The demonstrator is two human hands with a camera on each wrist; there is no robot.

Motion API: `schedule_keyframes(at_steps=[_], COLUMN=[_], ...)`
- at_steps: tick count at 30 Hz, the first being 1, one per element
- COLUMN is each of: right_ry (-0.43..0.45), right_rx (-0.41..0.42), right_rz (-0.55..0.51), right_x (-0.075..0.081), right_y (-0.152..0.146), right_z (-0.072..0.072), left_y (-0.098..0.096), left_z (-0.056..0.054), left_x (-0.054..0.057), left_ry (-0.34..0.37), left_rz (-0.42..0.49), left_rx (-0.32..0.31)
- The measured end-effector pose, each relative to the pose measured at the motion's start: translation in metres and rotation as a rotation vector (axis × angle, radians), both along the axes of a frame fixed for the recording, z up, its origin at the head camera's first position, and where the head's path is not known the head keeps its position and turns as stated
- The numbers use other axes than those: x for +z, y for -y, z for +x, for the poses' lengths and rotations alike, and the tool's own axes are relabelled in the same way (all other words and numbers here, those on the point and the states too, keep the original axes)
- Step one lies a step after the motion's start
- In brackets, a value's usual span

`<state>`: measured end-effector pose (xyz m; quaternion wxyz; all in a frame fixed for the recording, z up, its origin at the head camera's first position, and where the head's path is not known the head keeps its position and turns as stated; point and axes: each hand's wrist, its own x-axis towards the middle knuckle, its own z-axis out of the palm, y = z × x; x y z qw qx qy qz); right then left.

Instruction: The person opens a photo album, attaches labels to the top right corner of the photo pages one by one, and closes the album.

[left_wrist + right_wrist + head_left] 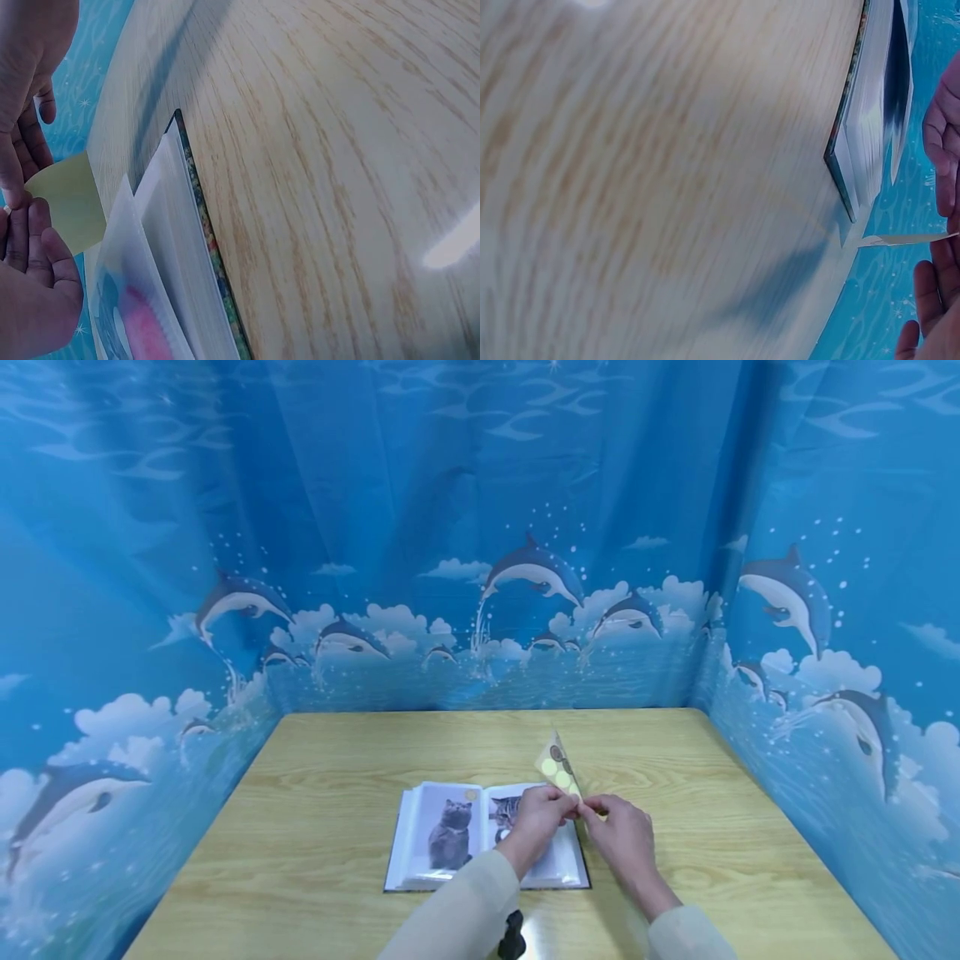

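Observation:
A sheet of round stickers (550, 767), with pale yellow and brown circles, stands tilted above the right edge of an open photo album (408, 847). My left hand (536, 822) pinches the sheet's lower corner between thumb and fingers, over the album's right page. Close beside it, my right hand (621, 837) pinches at the same corner, the fingertips of both hands meeting there. In the left wrist view the sheet's plain yellowish back (71, 202) shows. The left page holds a grey cat photo (450, 835) with a small round sticker (471, 794) near its top right. My left hand partly hides the tabby cat photo (506, 810).
The album lies flat on a wood-grain table (300, 827). A small black object (512, 937) is at the near edge, between the forearms. A blue curtain (450, 485) printed with dolphins encloses the back and both sides.

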<state>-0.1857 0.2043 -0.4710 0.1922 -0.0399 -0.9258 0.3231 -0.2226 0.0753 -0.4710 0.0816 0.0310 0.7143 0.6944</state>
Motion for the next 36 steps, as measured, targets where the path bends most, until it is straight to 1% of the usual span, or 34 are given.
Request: schedule_keyframes(at_steps=[5,16,24,27,32,36], right_ry=[0.008,0.046,0.071,0.066,0.03,0.024], right_rx=[-0.015,-0.011,-0.01,0.003,0.02,0.022], right_rz=[-0.042,-0.071,-0.099,-0.109,-0.116,-0.136], right_x=[0.0016,0.0035,-0.0002,-0.0024,-0.0051,-0.0049], right_y=[0.0015,0.0002,-0.0013,-0.0022,-0.0032,-0.0033], right_z=[0.0016,0.0028,0.0019,0.0019,0.003,0.003], left_y=[0.001,0.0015,0.002,0.0022,0.003,0.0029], left_z=[0.0008,0.0007,0.0003,0.0003,0.0004,-0.0008], left_x=[-0.0005,-0.0002,0.0003,0.0005,0.0011,0.0009], left_ry=[-0.01,0.006,0.018,0.024,0.019,0.022], left_rz=[0.01,0.009,0.025,0.029,0.036,0.034], left_rx=[-0.01,-0.019,-0.009,-0.008,-0.015,-0.001])
